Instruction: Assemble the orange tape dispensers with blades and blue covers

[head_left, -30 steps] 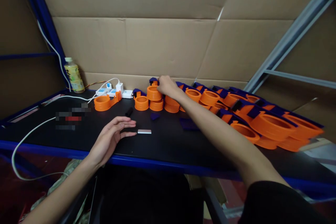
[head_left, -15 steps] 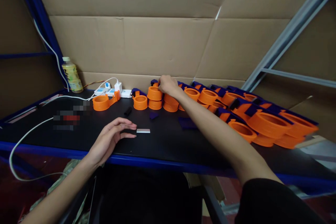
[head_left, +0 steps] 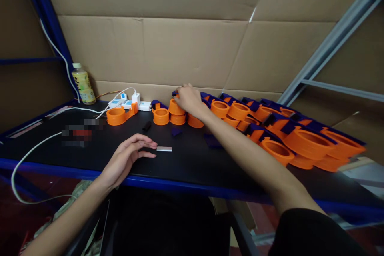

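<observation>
My left hand (head_left: 130,154) rests on the black tabletop (head_left: 180,168), fingers gently curved with a gap between thumb and fingertips. Just beyond its fingertips lies a thin white strip (head_left: 164,149). At the back of the table my right hand (head_left: 189,98) is bent over an orange tape dispenser (head_left: 176,107) with a dark purple top, stacked on another orange one (head_left: 178,119). Its fingers close around the upper piece's top; the fingertips are partly hidden. A single dispenser (head_left: 161,116) stands left of this stack. An orange dispenser body (head_left: 116,116) without purple sits farther left.
Many orange and purple dispensers (head_left: 309,141) are piled along the right. Purple pieces (head_left: 213,141) and a small black cylinder (head_left: 147,126) lie mid-table. A power strip (head_left: 145,106) with white cables and a yellow-labelled bottle (head_left: 83,85) stand back left. Cardboard (head_left: 192,52) walls the back.
My right hand has shifted slightly left, its fingers bending farther over the upper dispenser. My left hand and the white strip stay in place; the view moves slightly.
</observation>
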A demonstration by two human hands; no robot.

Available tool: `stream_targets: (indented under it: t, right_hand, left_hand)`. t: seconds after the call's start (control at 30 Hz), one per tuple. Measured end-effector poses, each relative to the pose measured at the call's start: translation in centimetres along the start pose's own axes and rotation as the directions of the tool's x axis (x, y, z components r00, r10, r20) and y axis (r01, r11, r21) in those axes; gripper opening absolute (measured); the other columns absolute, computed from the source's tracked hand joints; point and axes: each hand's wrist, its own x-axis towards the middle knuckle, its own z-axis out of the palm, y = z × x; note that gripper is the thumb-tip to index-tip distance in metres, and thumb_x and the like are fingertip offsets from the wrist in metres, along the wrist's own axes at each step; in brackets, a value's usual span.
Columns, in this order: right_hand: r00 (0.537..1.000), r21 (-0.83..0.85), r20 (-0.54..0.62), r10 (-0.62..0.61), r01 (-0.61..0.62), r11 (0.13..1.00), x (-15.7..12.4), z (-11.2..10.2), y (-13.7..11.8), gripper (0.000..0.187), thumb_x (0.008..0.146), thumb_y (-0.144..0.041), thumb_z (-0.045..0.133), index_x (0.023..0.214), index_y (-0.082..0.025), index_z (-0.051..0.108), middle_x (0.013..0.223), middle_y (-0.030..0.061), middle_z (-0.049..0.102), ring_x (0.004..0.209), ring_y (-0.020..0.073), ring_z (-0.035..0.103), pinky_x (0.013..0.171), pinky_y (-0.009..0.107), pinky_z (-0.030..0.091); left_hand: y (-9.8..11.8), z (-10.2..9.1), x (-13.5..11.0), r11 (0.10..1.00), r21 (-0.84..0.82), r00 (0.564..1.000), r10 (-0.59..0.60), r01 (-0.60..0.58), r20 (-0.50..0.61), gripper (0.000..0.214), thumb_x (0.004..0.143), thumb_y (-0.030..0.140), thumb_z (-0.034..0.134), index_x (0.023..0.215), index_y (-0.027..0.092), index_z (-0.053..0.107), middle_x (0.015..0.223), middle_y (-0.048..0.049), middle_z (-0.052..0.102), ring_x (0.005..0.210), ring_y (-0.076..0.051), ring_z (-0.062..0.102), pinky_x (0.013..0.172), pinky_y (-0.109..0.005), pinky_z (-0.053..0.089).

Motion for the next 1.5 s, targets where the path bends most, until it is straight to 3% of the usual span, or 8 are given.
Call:
stream_targets:
  t: [0.13,0.23,0.3,0.5,0.9,1.13,1.27,1.5]
  right_hand:
    - [0.969,0.019,-0.058,-0.242,0.243,0.97,-2.4,-0.7,-2.4,0.037,0.103,-0.031,0.04,0.123,-0.013,0.066,0.127,0.0171,0.063,0.124,0.0275,0.051,0.091,0.035,0.046]
    - [0.877,-0.007,0.0,-0.481,0.481,0.877,-3.8,-0.2,-4.2,0.032,0.102,-0.024,0.042,0.118,-0.012,0.067,0.118,0.0164,0.067,0.118,0.0267,0.053,0.086,0.034,0.046]
    - [0.843,-0.027,0.055,-0.536,0.538,0.843,-4.3,0.7,-5.2,0.029,0.098,-0.014,0.045,0.115,-0.01,0.068,0.114,0.0175,0.069,0.117,0.027,0.052,0.083,0.033,0.047]
    - [0.865,-0.052,0.099,-0.491,0.497,0.866,-3.6,2.8,-6.8,0.032,0.095,-0.005,0.042,0.111,-0.006,0.07,0.112,0.0231,0.069,0.119,0.0293,0.053,0.084,0.035,0.051]
    - [0.91,0.01,0.123,-0.395,0.397,0.918,-2.5,3.0,-8.5,0.03,0.091,-0.006,0.046,0.106,-0.001,0.071,0.11,0.0288,0.069,0.114,0.0352,0.06,0.086,0.043,0.055]
    - [0.82,0.215,0.04,-0.571,0.551,0.807,1.2,2.8,-14.7,0.033,0.1,-0.025,0.051,0.131,-0.017,0.058,0.14,0.0126,0.059,0.127,0.0231,0.054,0.099,0.033,0.048]
    - [0.785,0.287,0.085,-0.614,0.57,0.77,2.4,3.7,-17.8,0.027,0.09,-0.029,0.068,0.114,-0.017,0.064,0.124,0.0109,0.068,0.108,0.0234,0.065,0.086,0.031,0.052]
    - [0.811,0.351,-0.033,-0.583,0.556,0.753,1.0,3.3,-15.5,0.014,0.1,-0.027,0.054,0.11,-0.018,0.058,0.11,0.0095,0.069,0.097,0.0208,0.064,0.079,0.028,0.047]
  left_hand:
    - [-0.1,-0.2,0.0,1.0,-0.003,1.0,0.0,0.0,-0.008,0.017,0.09,0.027,0.066,0.098,0.015,0.075,0.106,-0.0153,0.076,0.106,-0.031,0.069,0.09,-0.047,0.058]
    - [-0.2,-0.1,0.0,1.0,0.008,1.0,0.007,-0.007,-0.011,0.017,0.091,0.026,0.064,0.099,0.016,0.074,0.105,-0.0145,0.076,0.106,-0.031,0.069,0.09,-0.048,0.058]
    - [-0.1,0.0,0.0,1.0,0.013,1.0,0.012,-0.012,-0.015,0.016,0.092,0.026,0.063,0.098,0.016,0.074,0.104,-0.0141,0.076,0.106,-0.03,0.069,0.09,-0.047,0.058]
    - [0.0,0.1,-0.1,1.0,0.02,1.0,0.017,-0.016,-0.006,0.017,0.092,0.025,0.063,0.098,0.015,0.074,0.103,-0.0142,0.076,0.104,-0.03,0.069,0.09,-0.046,0.058]
    - [0.0,0.1,-0.1,1.0,0.026,1.0,0.017,-0.017,0.0,0.017,0.092,0.026,0.063,0.098,0.016,0.075,0.103,-0.0138,0.076,0.105,-0.029,0.069,0.09,-0.045,0.058]
    - [-0.3,0.1,-0.3,0.996,0.015,0.989,0.089,-0.088,-0.117,0.014,0.09,0.024,0.065,0.091,0.015,0.074,0.087,-0.0087,0.071,0.089,-0.023,0.067,0.081,-0.039,0.059]
    - [-0.5,-0.3,-0.2,0.989,-0.047,0.969,0.128,-0.141,-0.213,0.01,0.088,0.022,0.064,0.091,0.016,0.071,0.072,-0.0018,0.061,0.07,-0.017,0.062,0.065,-0.032,0.058]
    - [-0.3,-1.2,0.1,0.959,-0.205,0.948,0.131,-0.196,-0.291,0.021,0.091,0.032,0.053,0.093,0.017,0.068,0.077,-0.0039,0.063,0.07,-0.019,0.061,0.058,-0.034,0.059]
